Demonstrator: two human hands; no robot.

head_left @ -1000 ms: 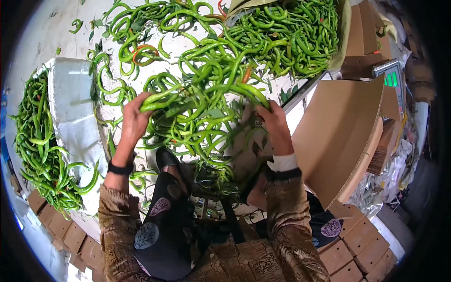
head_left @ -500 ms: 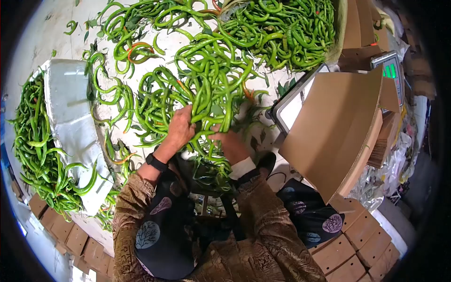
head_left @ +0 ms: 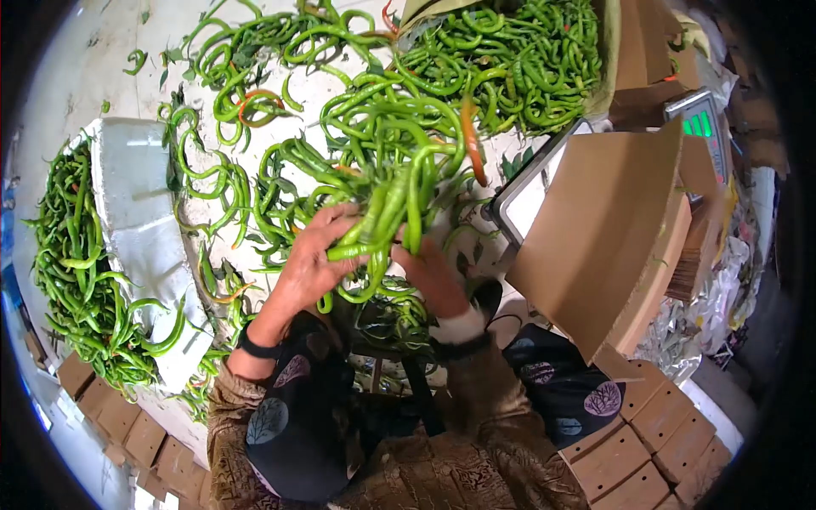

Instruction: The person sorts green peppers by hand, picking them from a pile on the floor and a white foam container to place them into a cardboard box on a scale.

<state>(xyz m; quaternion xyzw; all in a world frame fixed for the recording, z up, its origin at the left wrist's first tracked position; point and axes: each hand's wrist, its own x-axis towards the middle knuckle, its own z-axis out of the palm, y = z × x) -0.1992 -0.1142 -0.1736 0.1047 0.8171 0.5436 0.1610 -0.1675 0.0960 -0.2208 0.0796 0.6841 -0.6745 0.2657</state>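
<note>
A bunch of long green chili peppers (head_left: 393,200) is lifted in front of me, held between both hands. My left hand (head_left: 316,259) is closed round the bunch's left and lower side, thumb and fingers against the peppers. On the other side, my right hand (head_left: 432,274) grips the bunch from the right; its fingertips are partly hidden behind the peppers and a little blurred. One red-orange pepper (head_left: 473,143) sticks out at the bunch's right. Beneath and behind lie more loose curly green peppers (head_left: 280,200) on the pale floor.
A foam box (head_left: 136,183) with green peppers beside it stands at the left. A large heap of peppers (head_left: 510,68) fills a sack at the back right. An open cardboard box (head_left: 595,229), a scale (head_left: 699,127) and stacked cartons (head_left: 650,442) are at the right.
Both hands have raised the bunch of chili peppers off the pile, toward the camera. The red-orange pepper now stands out at its right side.
</note>
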